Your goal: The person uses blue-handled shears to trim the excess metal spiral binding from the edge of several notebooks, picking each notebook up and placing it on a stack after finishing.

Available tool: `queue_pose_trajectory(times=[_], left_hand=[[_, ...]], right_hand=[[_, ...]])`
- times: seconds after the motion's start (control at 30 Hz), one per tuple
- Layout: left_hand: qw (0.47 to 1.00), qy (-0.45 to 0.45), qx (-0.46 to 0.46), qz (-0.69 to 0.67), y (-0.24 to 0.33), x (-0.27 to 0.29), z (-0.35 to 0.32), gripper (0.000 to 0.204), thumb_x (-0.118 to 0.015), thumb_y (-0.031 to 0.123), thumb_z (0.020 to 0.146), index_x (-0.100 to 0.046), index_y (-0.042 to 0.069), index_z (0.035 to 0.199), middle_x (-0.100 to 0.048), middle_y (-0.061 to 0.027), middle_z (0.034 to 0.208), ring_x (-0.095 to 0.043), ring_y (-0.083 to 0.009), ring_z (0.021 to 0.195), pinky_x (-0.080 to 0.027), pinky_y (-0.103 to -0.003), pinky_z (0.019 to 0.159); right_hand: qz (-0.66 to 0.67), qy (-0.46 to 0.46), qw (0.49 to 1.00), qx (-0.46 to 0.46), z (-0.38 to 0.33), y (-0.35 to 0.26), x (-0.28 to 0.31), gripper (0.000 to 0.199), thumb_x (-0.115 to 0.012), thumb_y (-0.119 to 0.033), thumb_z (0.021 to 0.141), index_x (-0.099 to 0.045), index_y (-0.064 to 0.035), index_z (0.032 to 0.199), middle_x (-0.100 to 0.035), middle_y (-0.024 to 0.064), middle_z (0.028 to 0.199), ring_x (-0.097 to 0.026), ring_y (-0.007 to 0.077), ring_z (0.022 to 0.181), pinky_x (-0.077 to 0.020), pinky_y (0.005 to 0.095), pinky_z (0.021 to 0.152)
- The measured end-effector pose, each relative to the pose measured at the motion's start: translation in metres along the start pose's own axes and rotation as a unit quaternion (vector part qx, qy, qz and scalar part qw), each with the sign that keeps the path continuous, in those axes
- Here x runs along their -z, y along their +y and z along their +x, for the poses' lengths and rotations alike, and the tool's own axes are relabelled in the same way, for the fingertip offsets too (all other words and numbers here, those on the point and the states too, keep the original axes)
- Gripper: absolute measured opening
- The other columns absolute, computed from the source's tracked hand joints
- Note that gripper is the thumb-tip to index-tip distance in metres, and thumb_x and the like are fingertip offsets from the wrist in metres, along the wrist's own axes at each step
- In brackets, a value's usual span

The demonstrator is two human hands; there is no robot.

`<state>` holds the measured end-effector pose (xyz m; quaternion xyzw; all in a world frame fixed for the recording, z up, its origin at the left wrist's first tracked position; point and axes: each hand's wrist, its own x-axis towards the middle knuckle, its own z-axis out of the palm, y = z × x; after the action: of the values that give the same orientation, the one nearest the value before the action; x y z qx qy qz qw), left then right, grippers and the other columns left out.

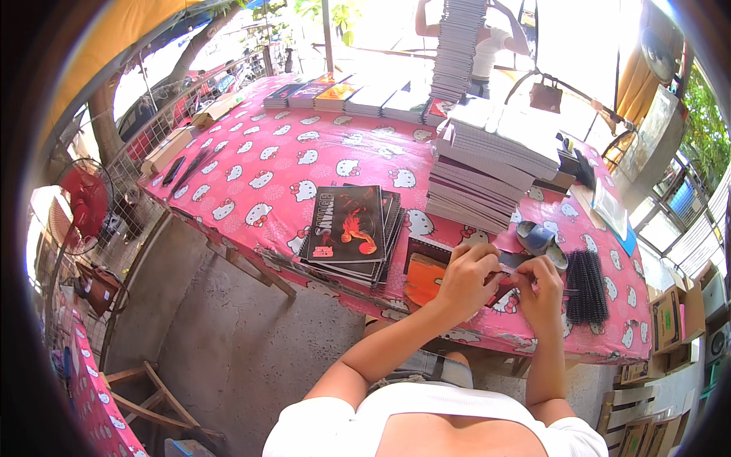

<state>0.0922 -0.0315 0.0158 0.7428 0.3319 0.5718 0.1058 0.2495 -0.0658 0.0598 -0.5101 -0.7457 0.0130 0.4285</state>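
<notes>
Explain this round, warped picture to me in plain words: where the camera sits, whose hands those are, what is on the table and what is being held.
There is no machine here. A person wears a wide fisheye camera on the head, looking down, so straight edges bend near the rim. The forearms rising from the bottom are their own. The left hand and right hand meet over the near edge of a table covered in a pink cartoon-cat cloth. Together they pinch a small thin object, too small to identify. Under them lies an orange-covered notebook. Left of it is a stack of dark-covered notebooks; behind is a tall pile of grey-edged notebooks. A bunch of black spiral bindings lies to the right. Another person stands at the far end.
</notes>
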Motion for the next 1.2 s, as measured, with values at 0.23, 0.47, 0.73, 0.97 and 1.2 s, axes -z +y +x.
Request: queue_pose_trajectory(times=[0.23,0.47,0.73,0.97,1.2], left_hand=[[1.000,0.004,0.006,0.009,0.001,0.001,0.000,0.020,-0.076,0.009,0.064,-0.061,0.008,0.077,-0.061,-0.0038,0.088,-0.057,-0.0252,0.080,-0.039,-0.036,0.080],[1.000,-0.001,0.017,-0.002,0.002,0.000,0.001,0.018,-0.074,0.010,0.066,-0.061,0.008,0.078,-0.061,-0.0049,0.084,-0.058,-0.0249,0.081,-0.038,-0.037,0.084],[0.999,-0.002,0.034,-0.030,0.005,0.002,0.002,0.030,-0.071,0.005,0.067,-0.056,0.008,0.093,-0.060,-0.0060,0.083,-0.059,-0.0259,0.083,-0.037,-0.039,0.087],[0.999,0.002,0.034,-0.020,0.002,0.003,-0.001,0.033,-0.070,0.005,0.067,-0.054,0.008,0.096,-0.061,-0.0068,0.085,-0.060,-0.0268,0.084,-0.037,-0.040,0.088],[1.000,-0.003,0.018,-0.013,0.003,0.002,0.001,0.034,-0.071,0.004,0.066,-0.054,0.007,0.095,-0.062,-0.0070,0.086,-0.060,-0.0271,0.085,-0.038,-0.040,0.087]], right_hand=[[0.040,-0.085,0.995,-0.039,0.001,0.000,0.000,0.015,-0.068,-0.006,0.076,-0.058,0.0011,0.085,-0.055,0.0126,0.082,-0.056,0.0286,0.074,-0.0437,0.0373,0.066],[0.011,-0.016,1.000,-0.010,-0.004,0.004,-0.005,0.013,-0.066,-0.001,0.074,-0.057,0.0007,0.083,-0.056,0.0120,0.082,-0.055,0.0270,0.072,-0.0437,0.0359,0.065],[-0.007,-0.037,0.999,0.015,-0.001,0.005,-0.004,0.013,-0.068,-0.002,0.074,-0.059,0.0004,0.084,-0.056,0.0113,0.079,-0.055,0.0277,0.073,-0.0434,0.0373,0.065],[0.011,-0.012,1.000,0.010,0.002,-0.012,-0.010,0.009,-0.066,-0.003,0.077,-0.060,0.0007,0.082,-0.058,0.0124,0.080,-0.057,0.0295,0.073,-0.0439,0.0378,0.066],[0.002,-0.057,0.998,-0.021,0.003,-0.009,-0.005,0.007,-0.062,0.000,0.077,-0.061,0.0015,0.085,-0.058,0.0134,0.082,-0.057,0.0298,0.074,-0.0441,0.0381,0.067]])
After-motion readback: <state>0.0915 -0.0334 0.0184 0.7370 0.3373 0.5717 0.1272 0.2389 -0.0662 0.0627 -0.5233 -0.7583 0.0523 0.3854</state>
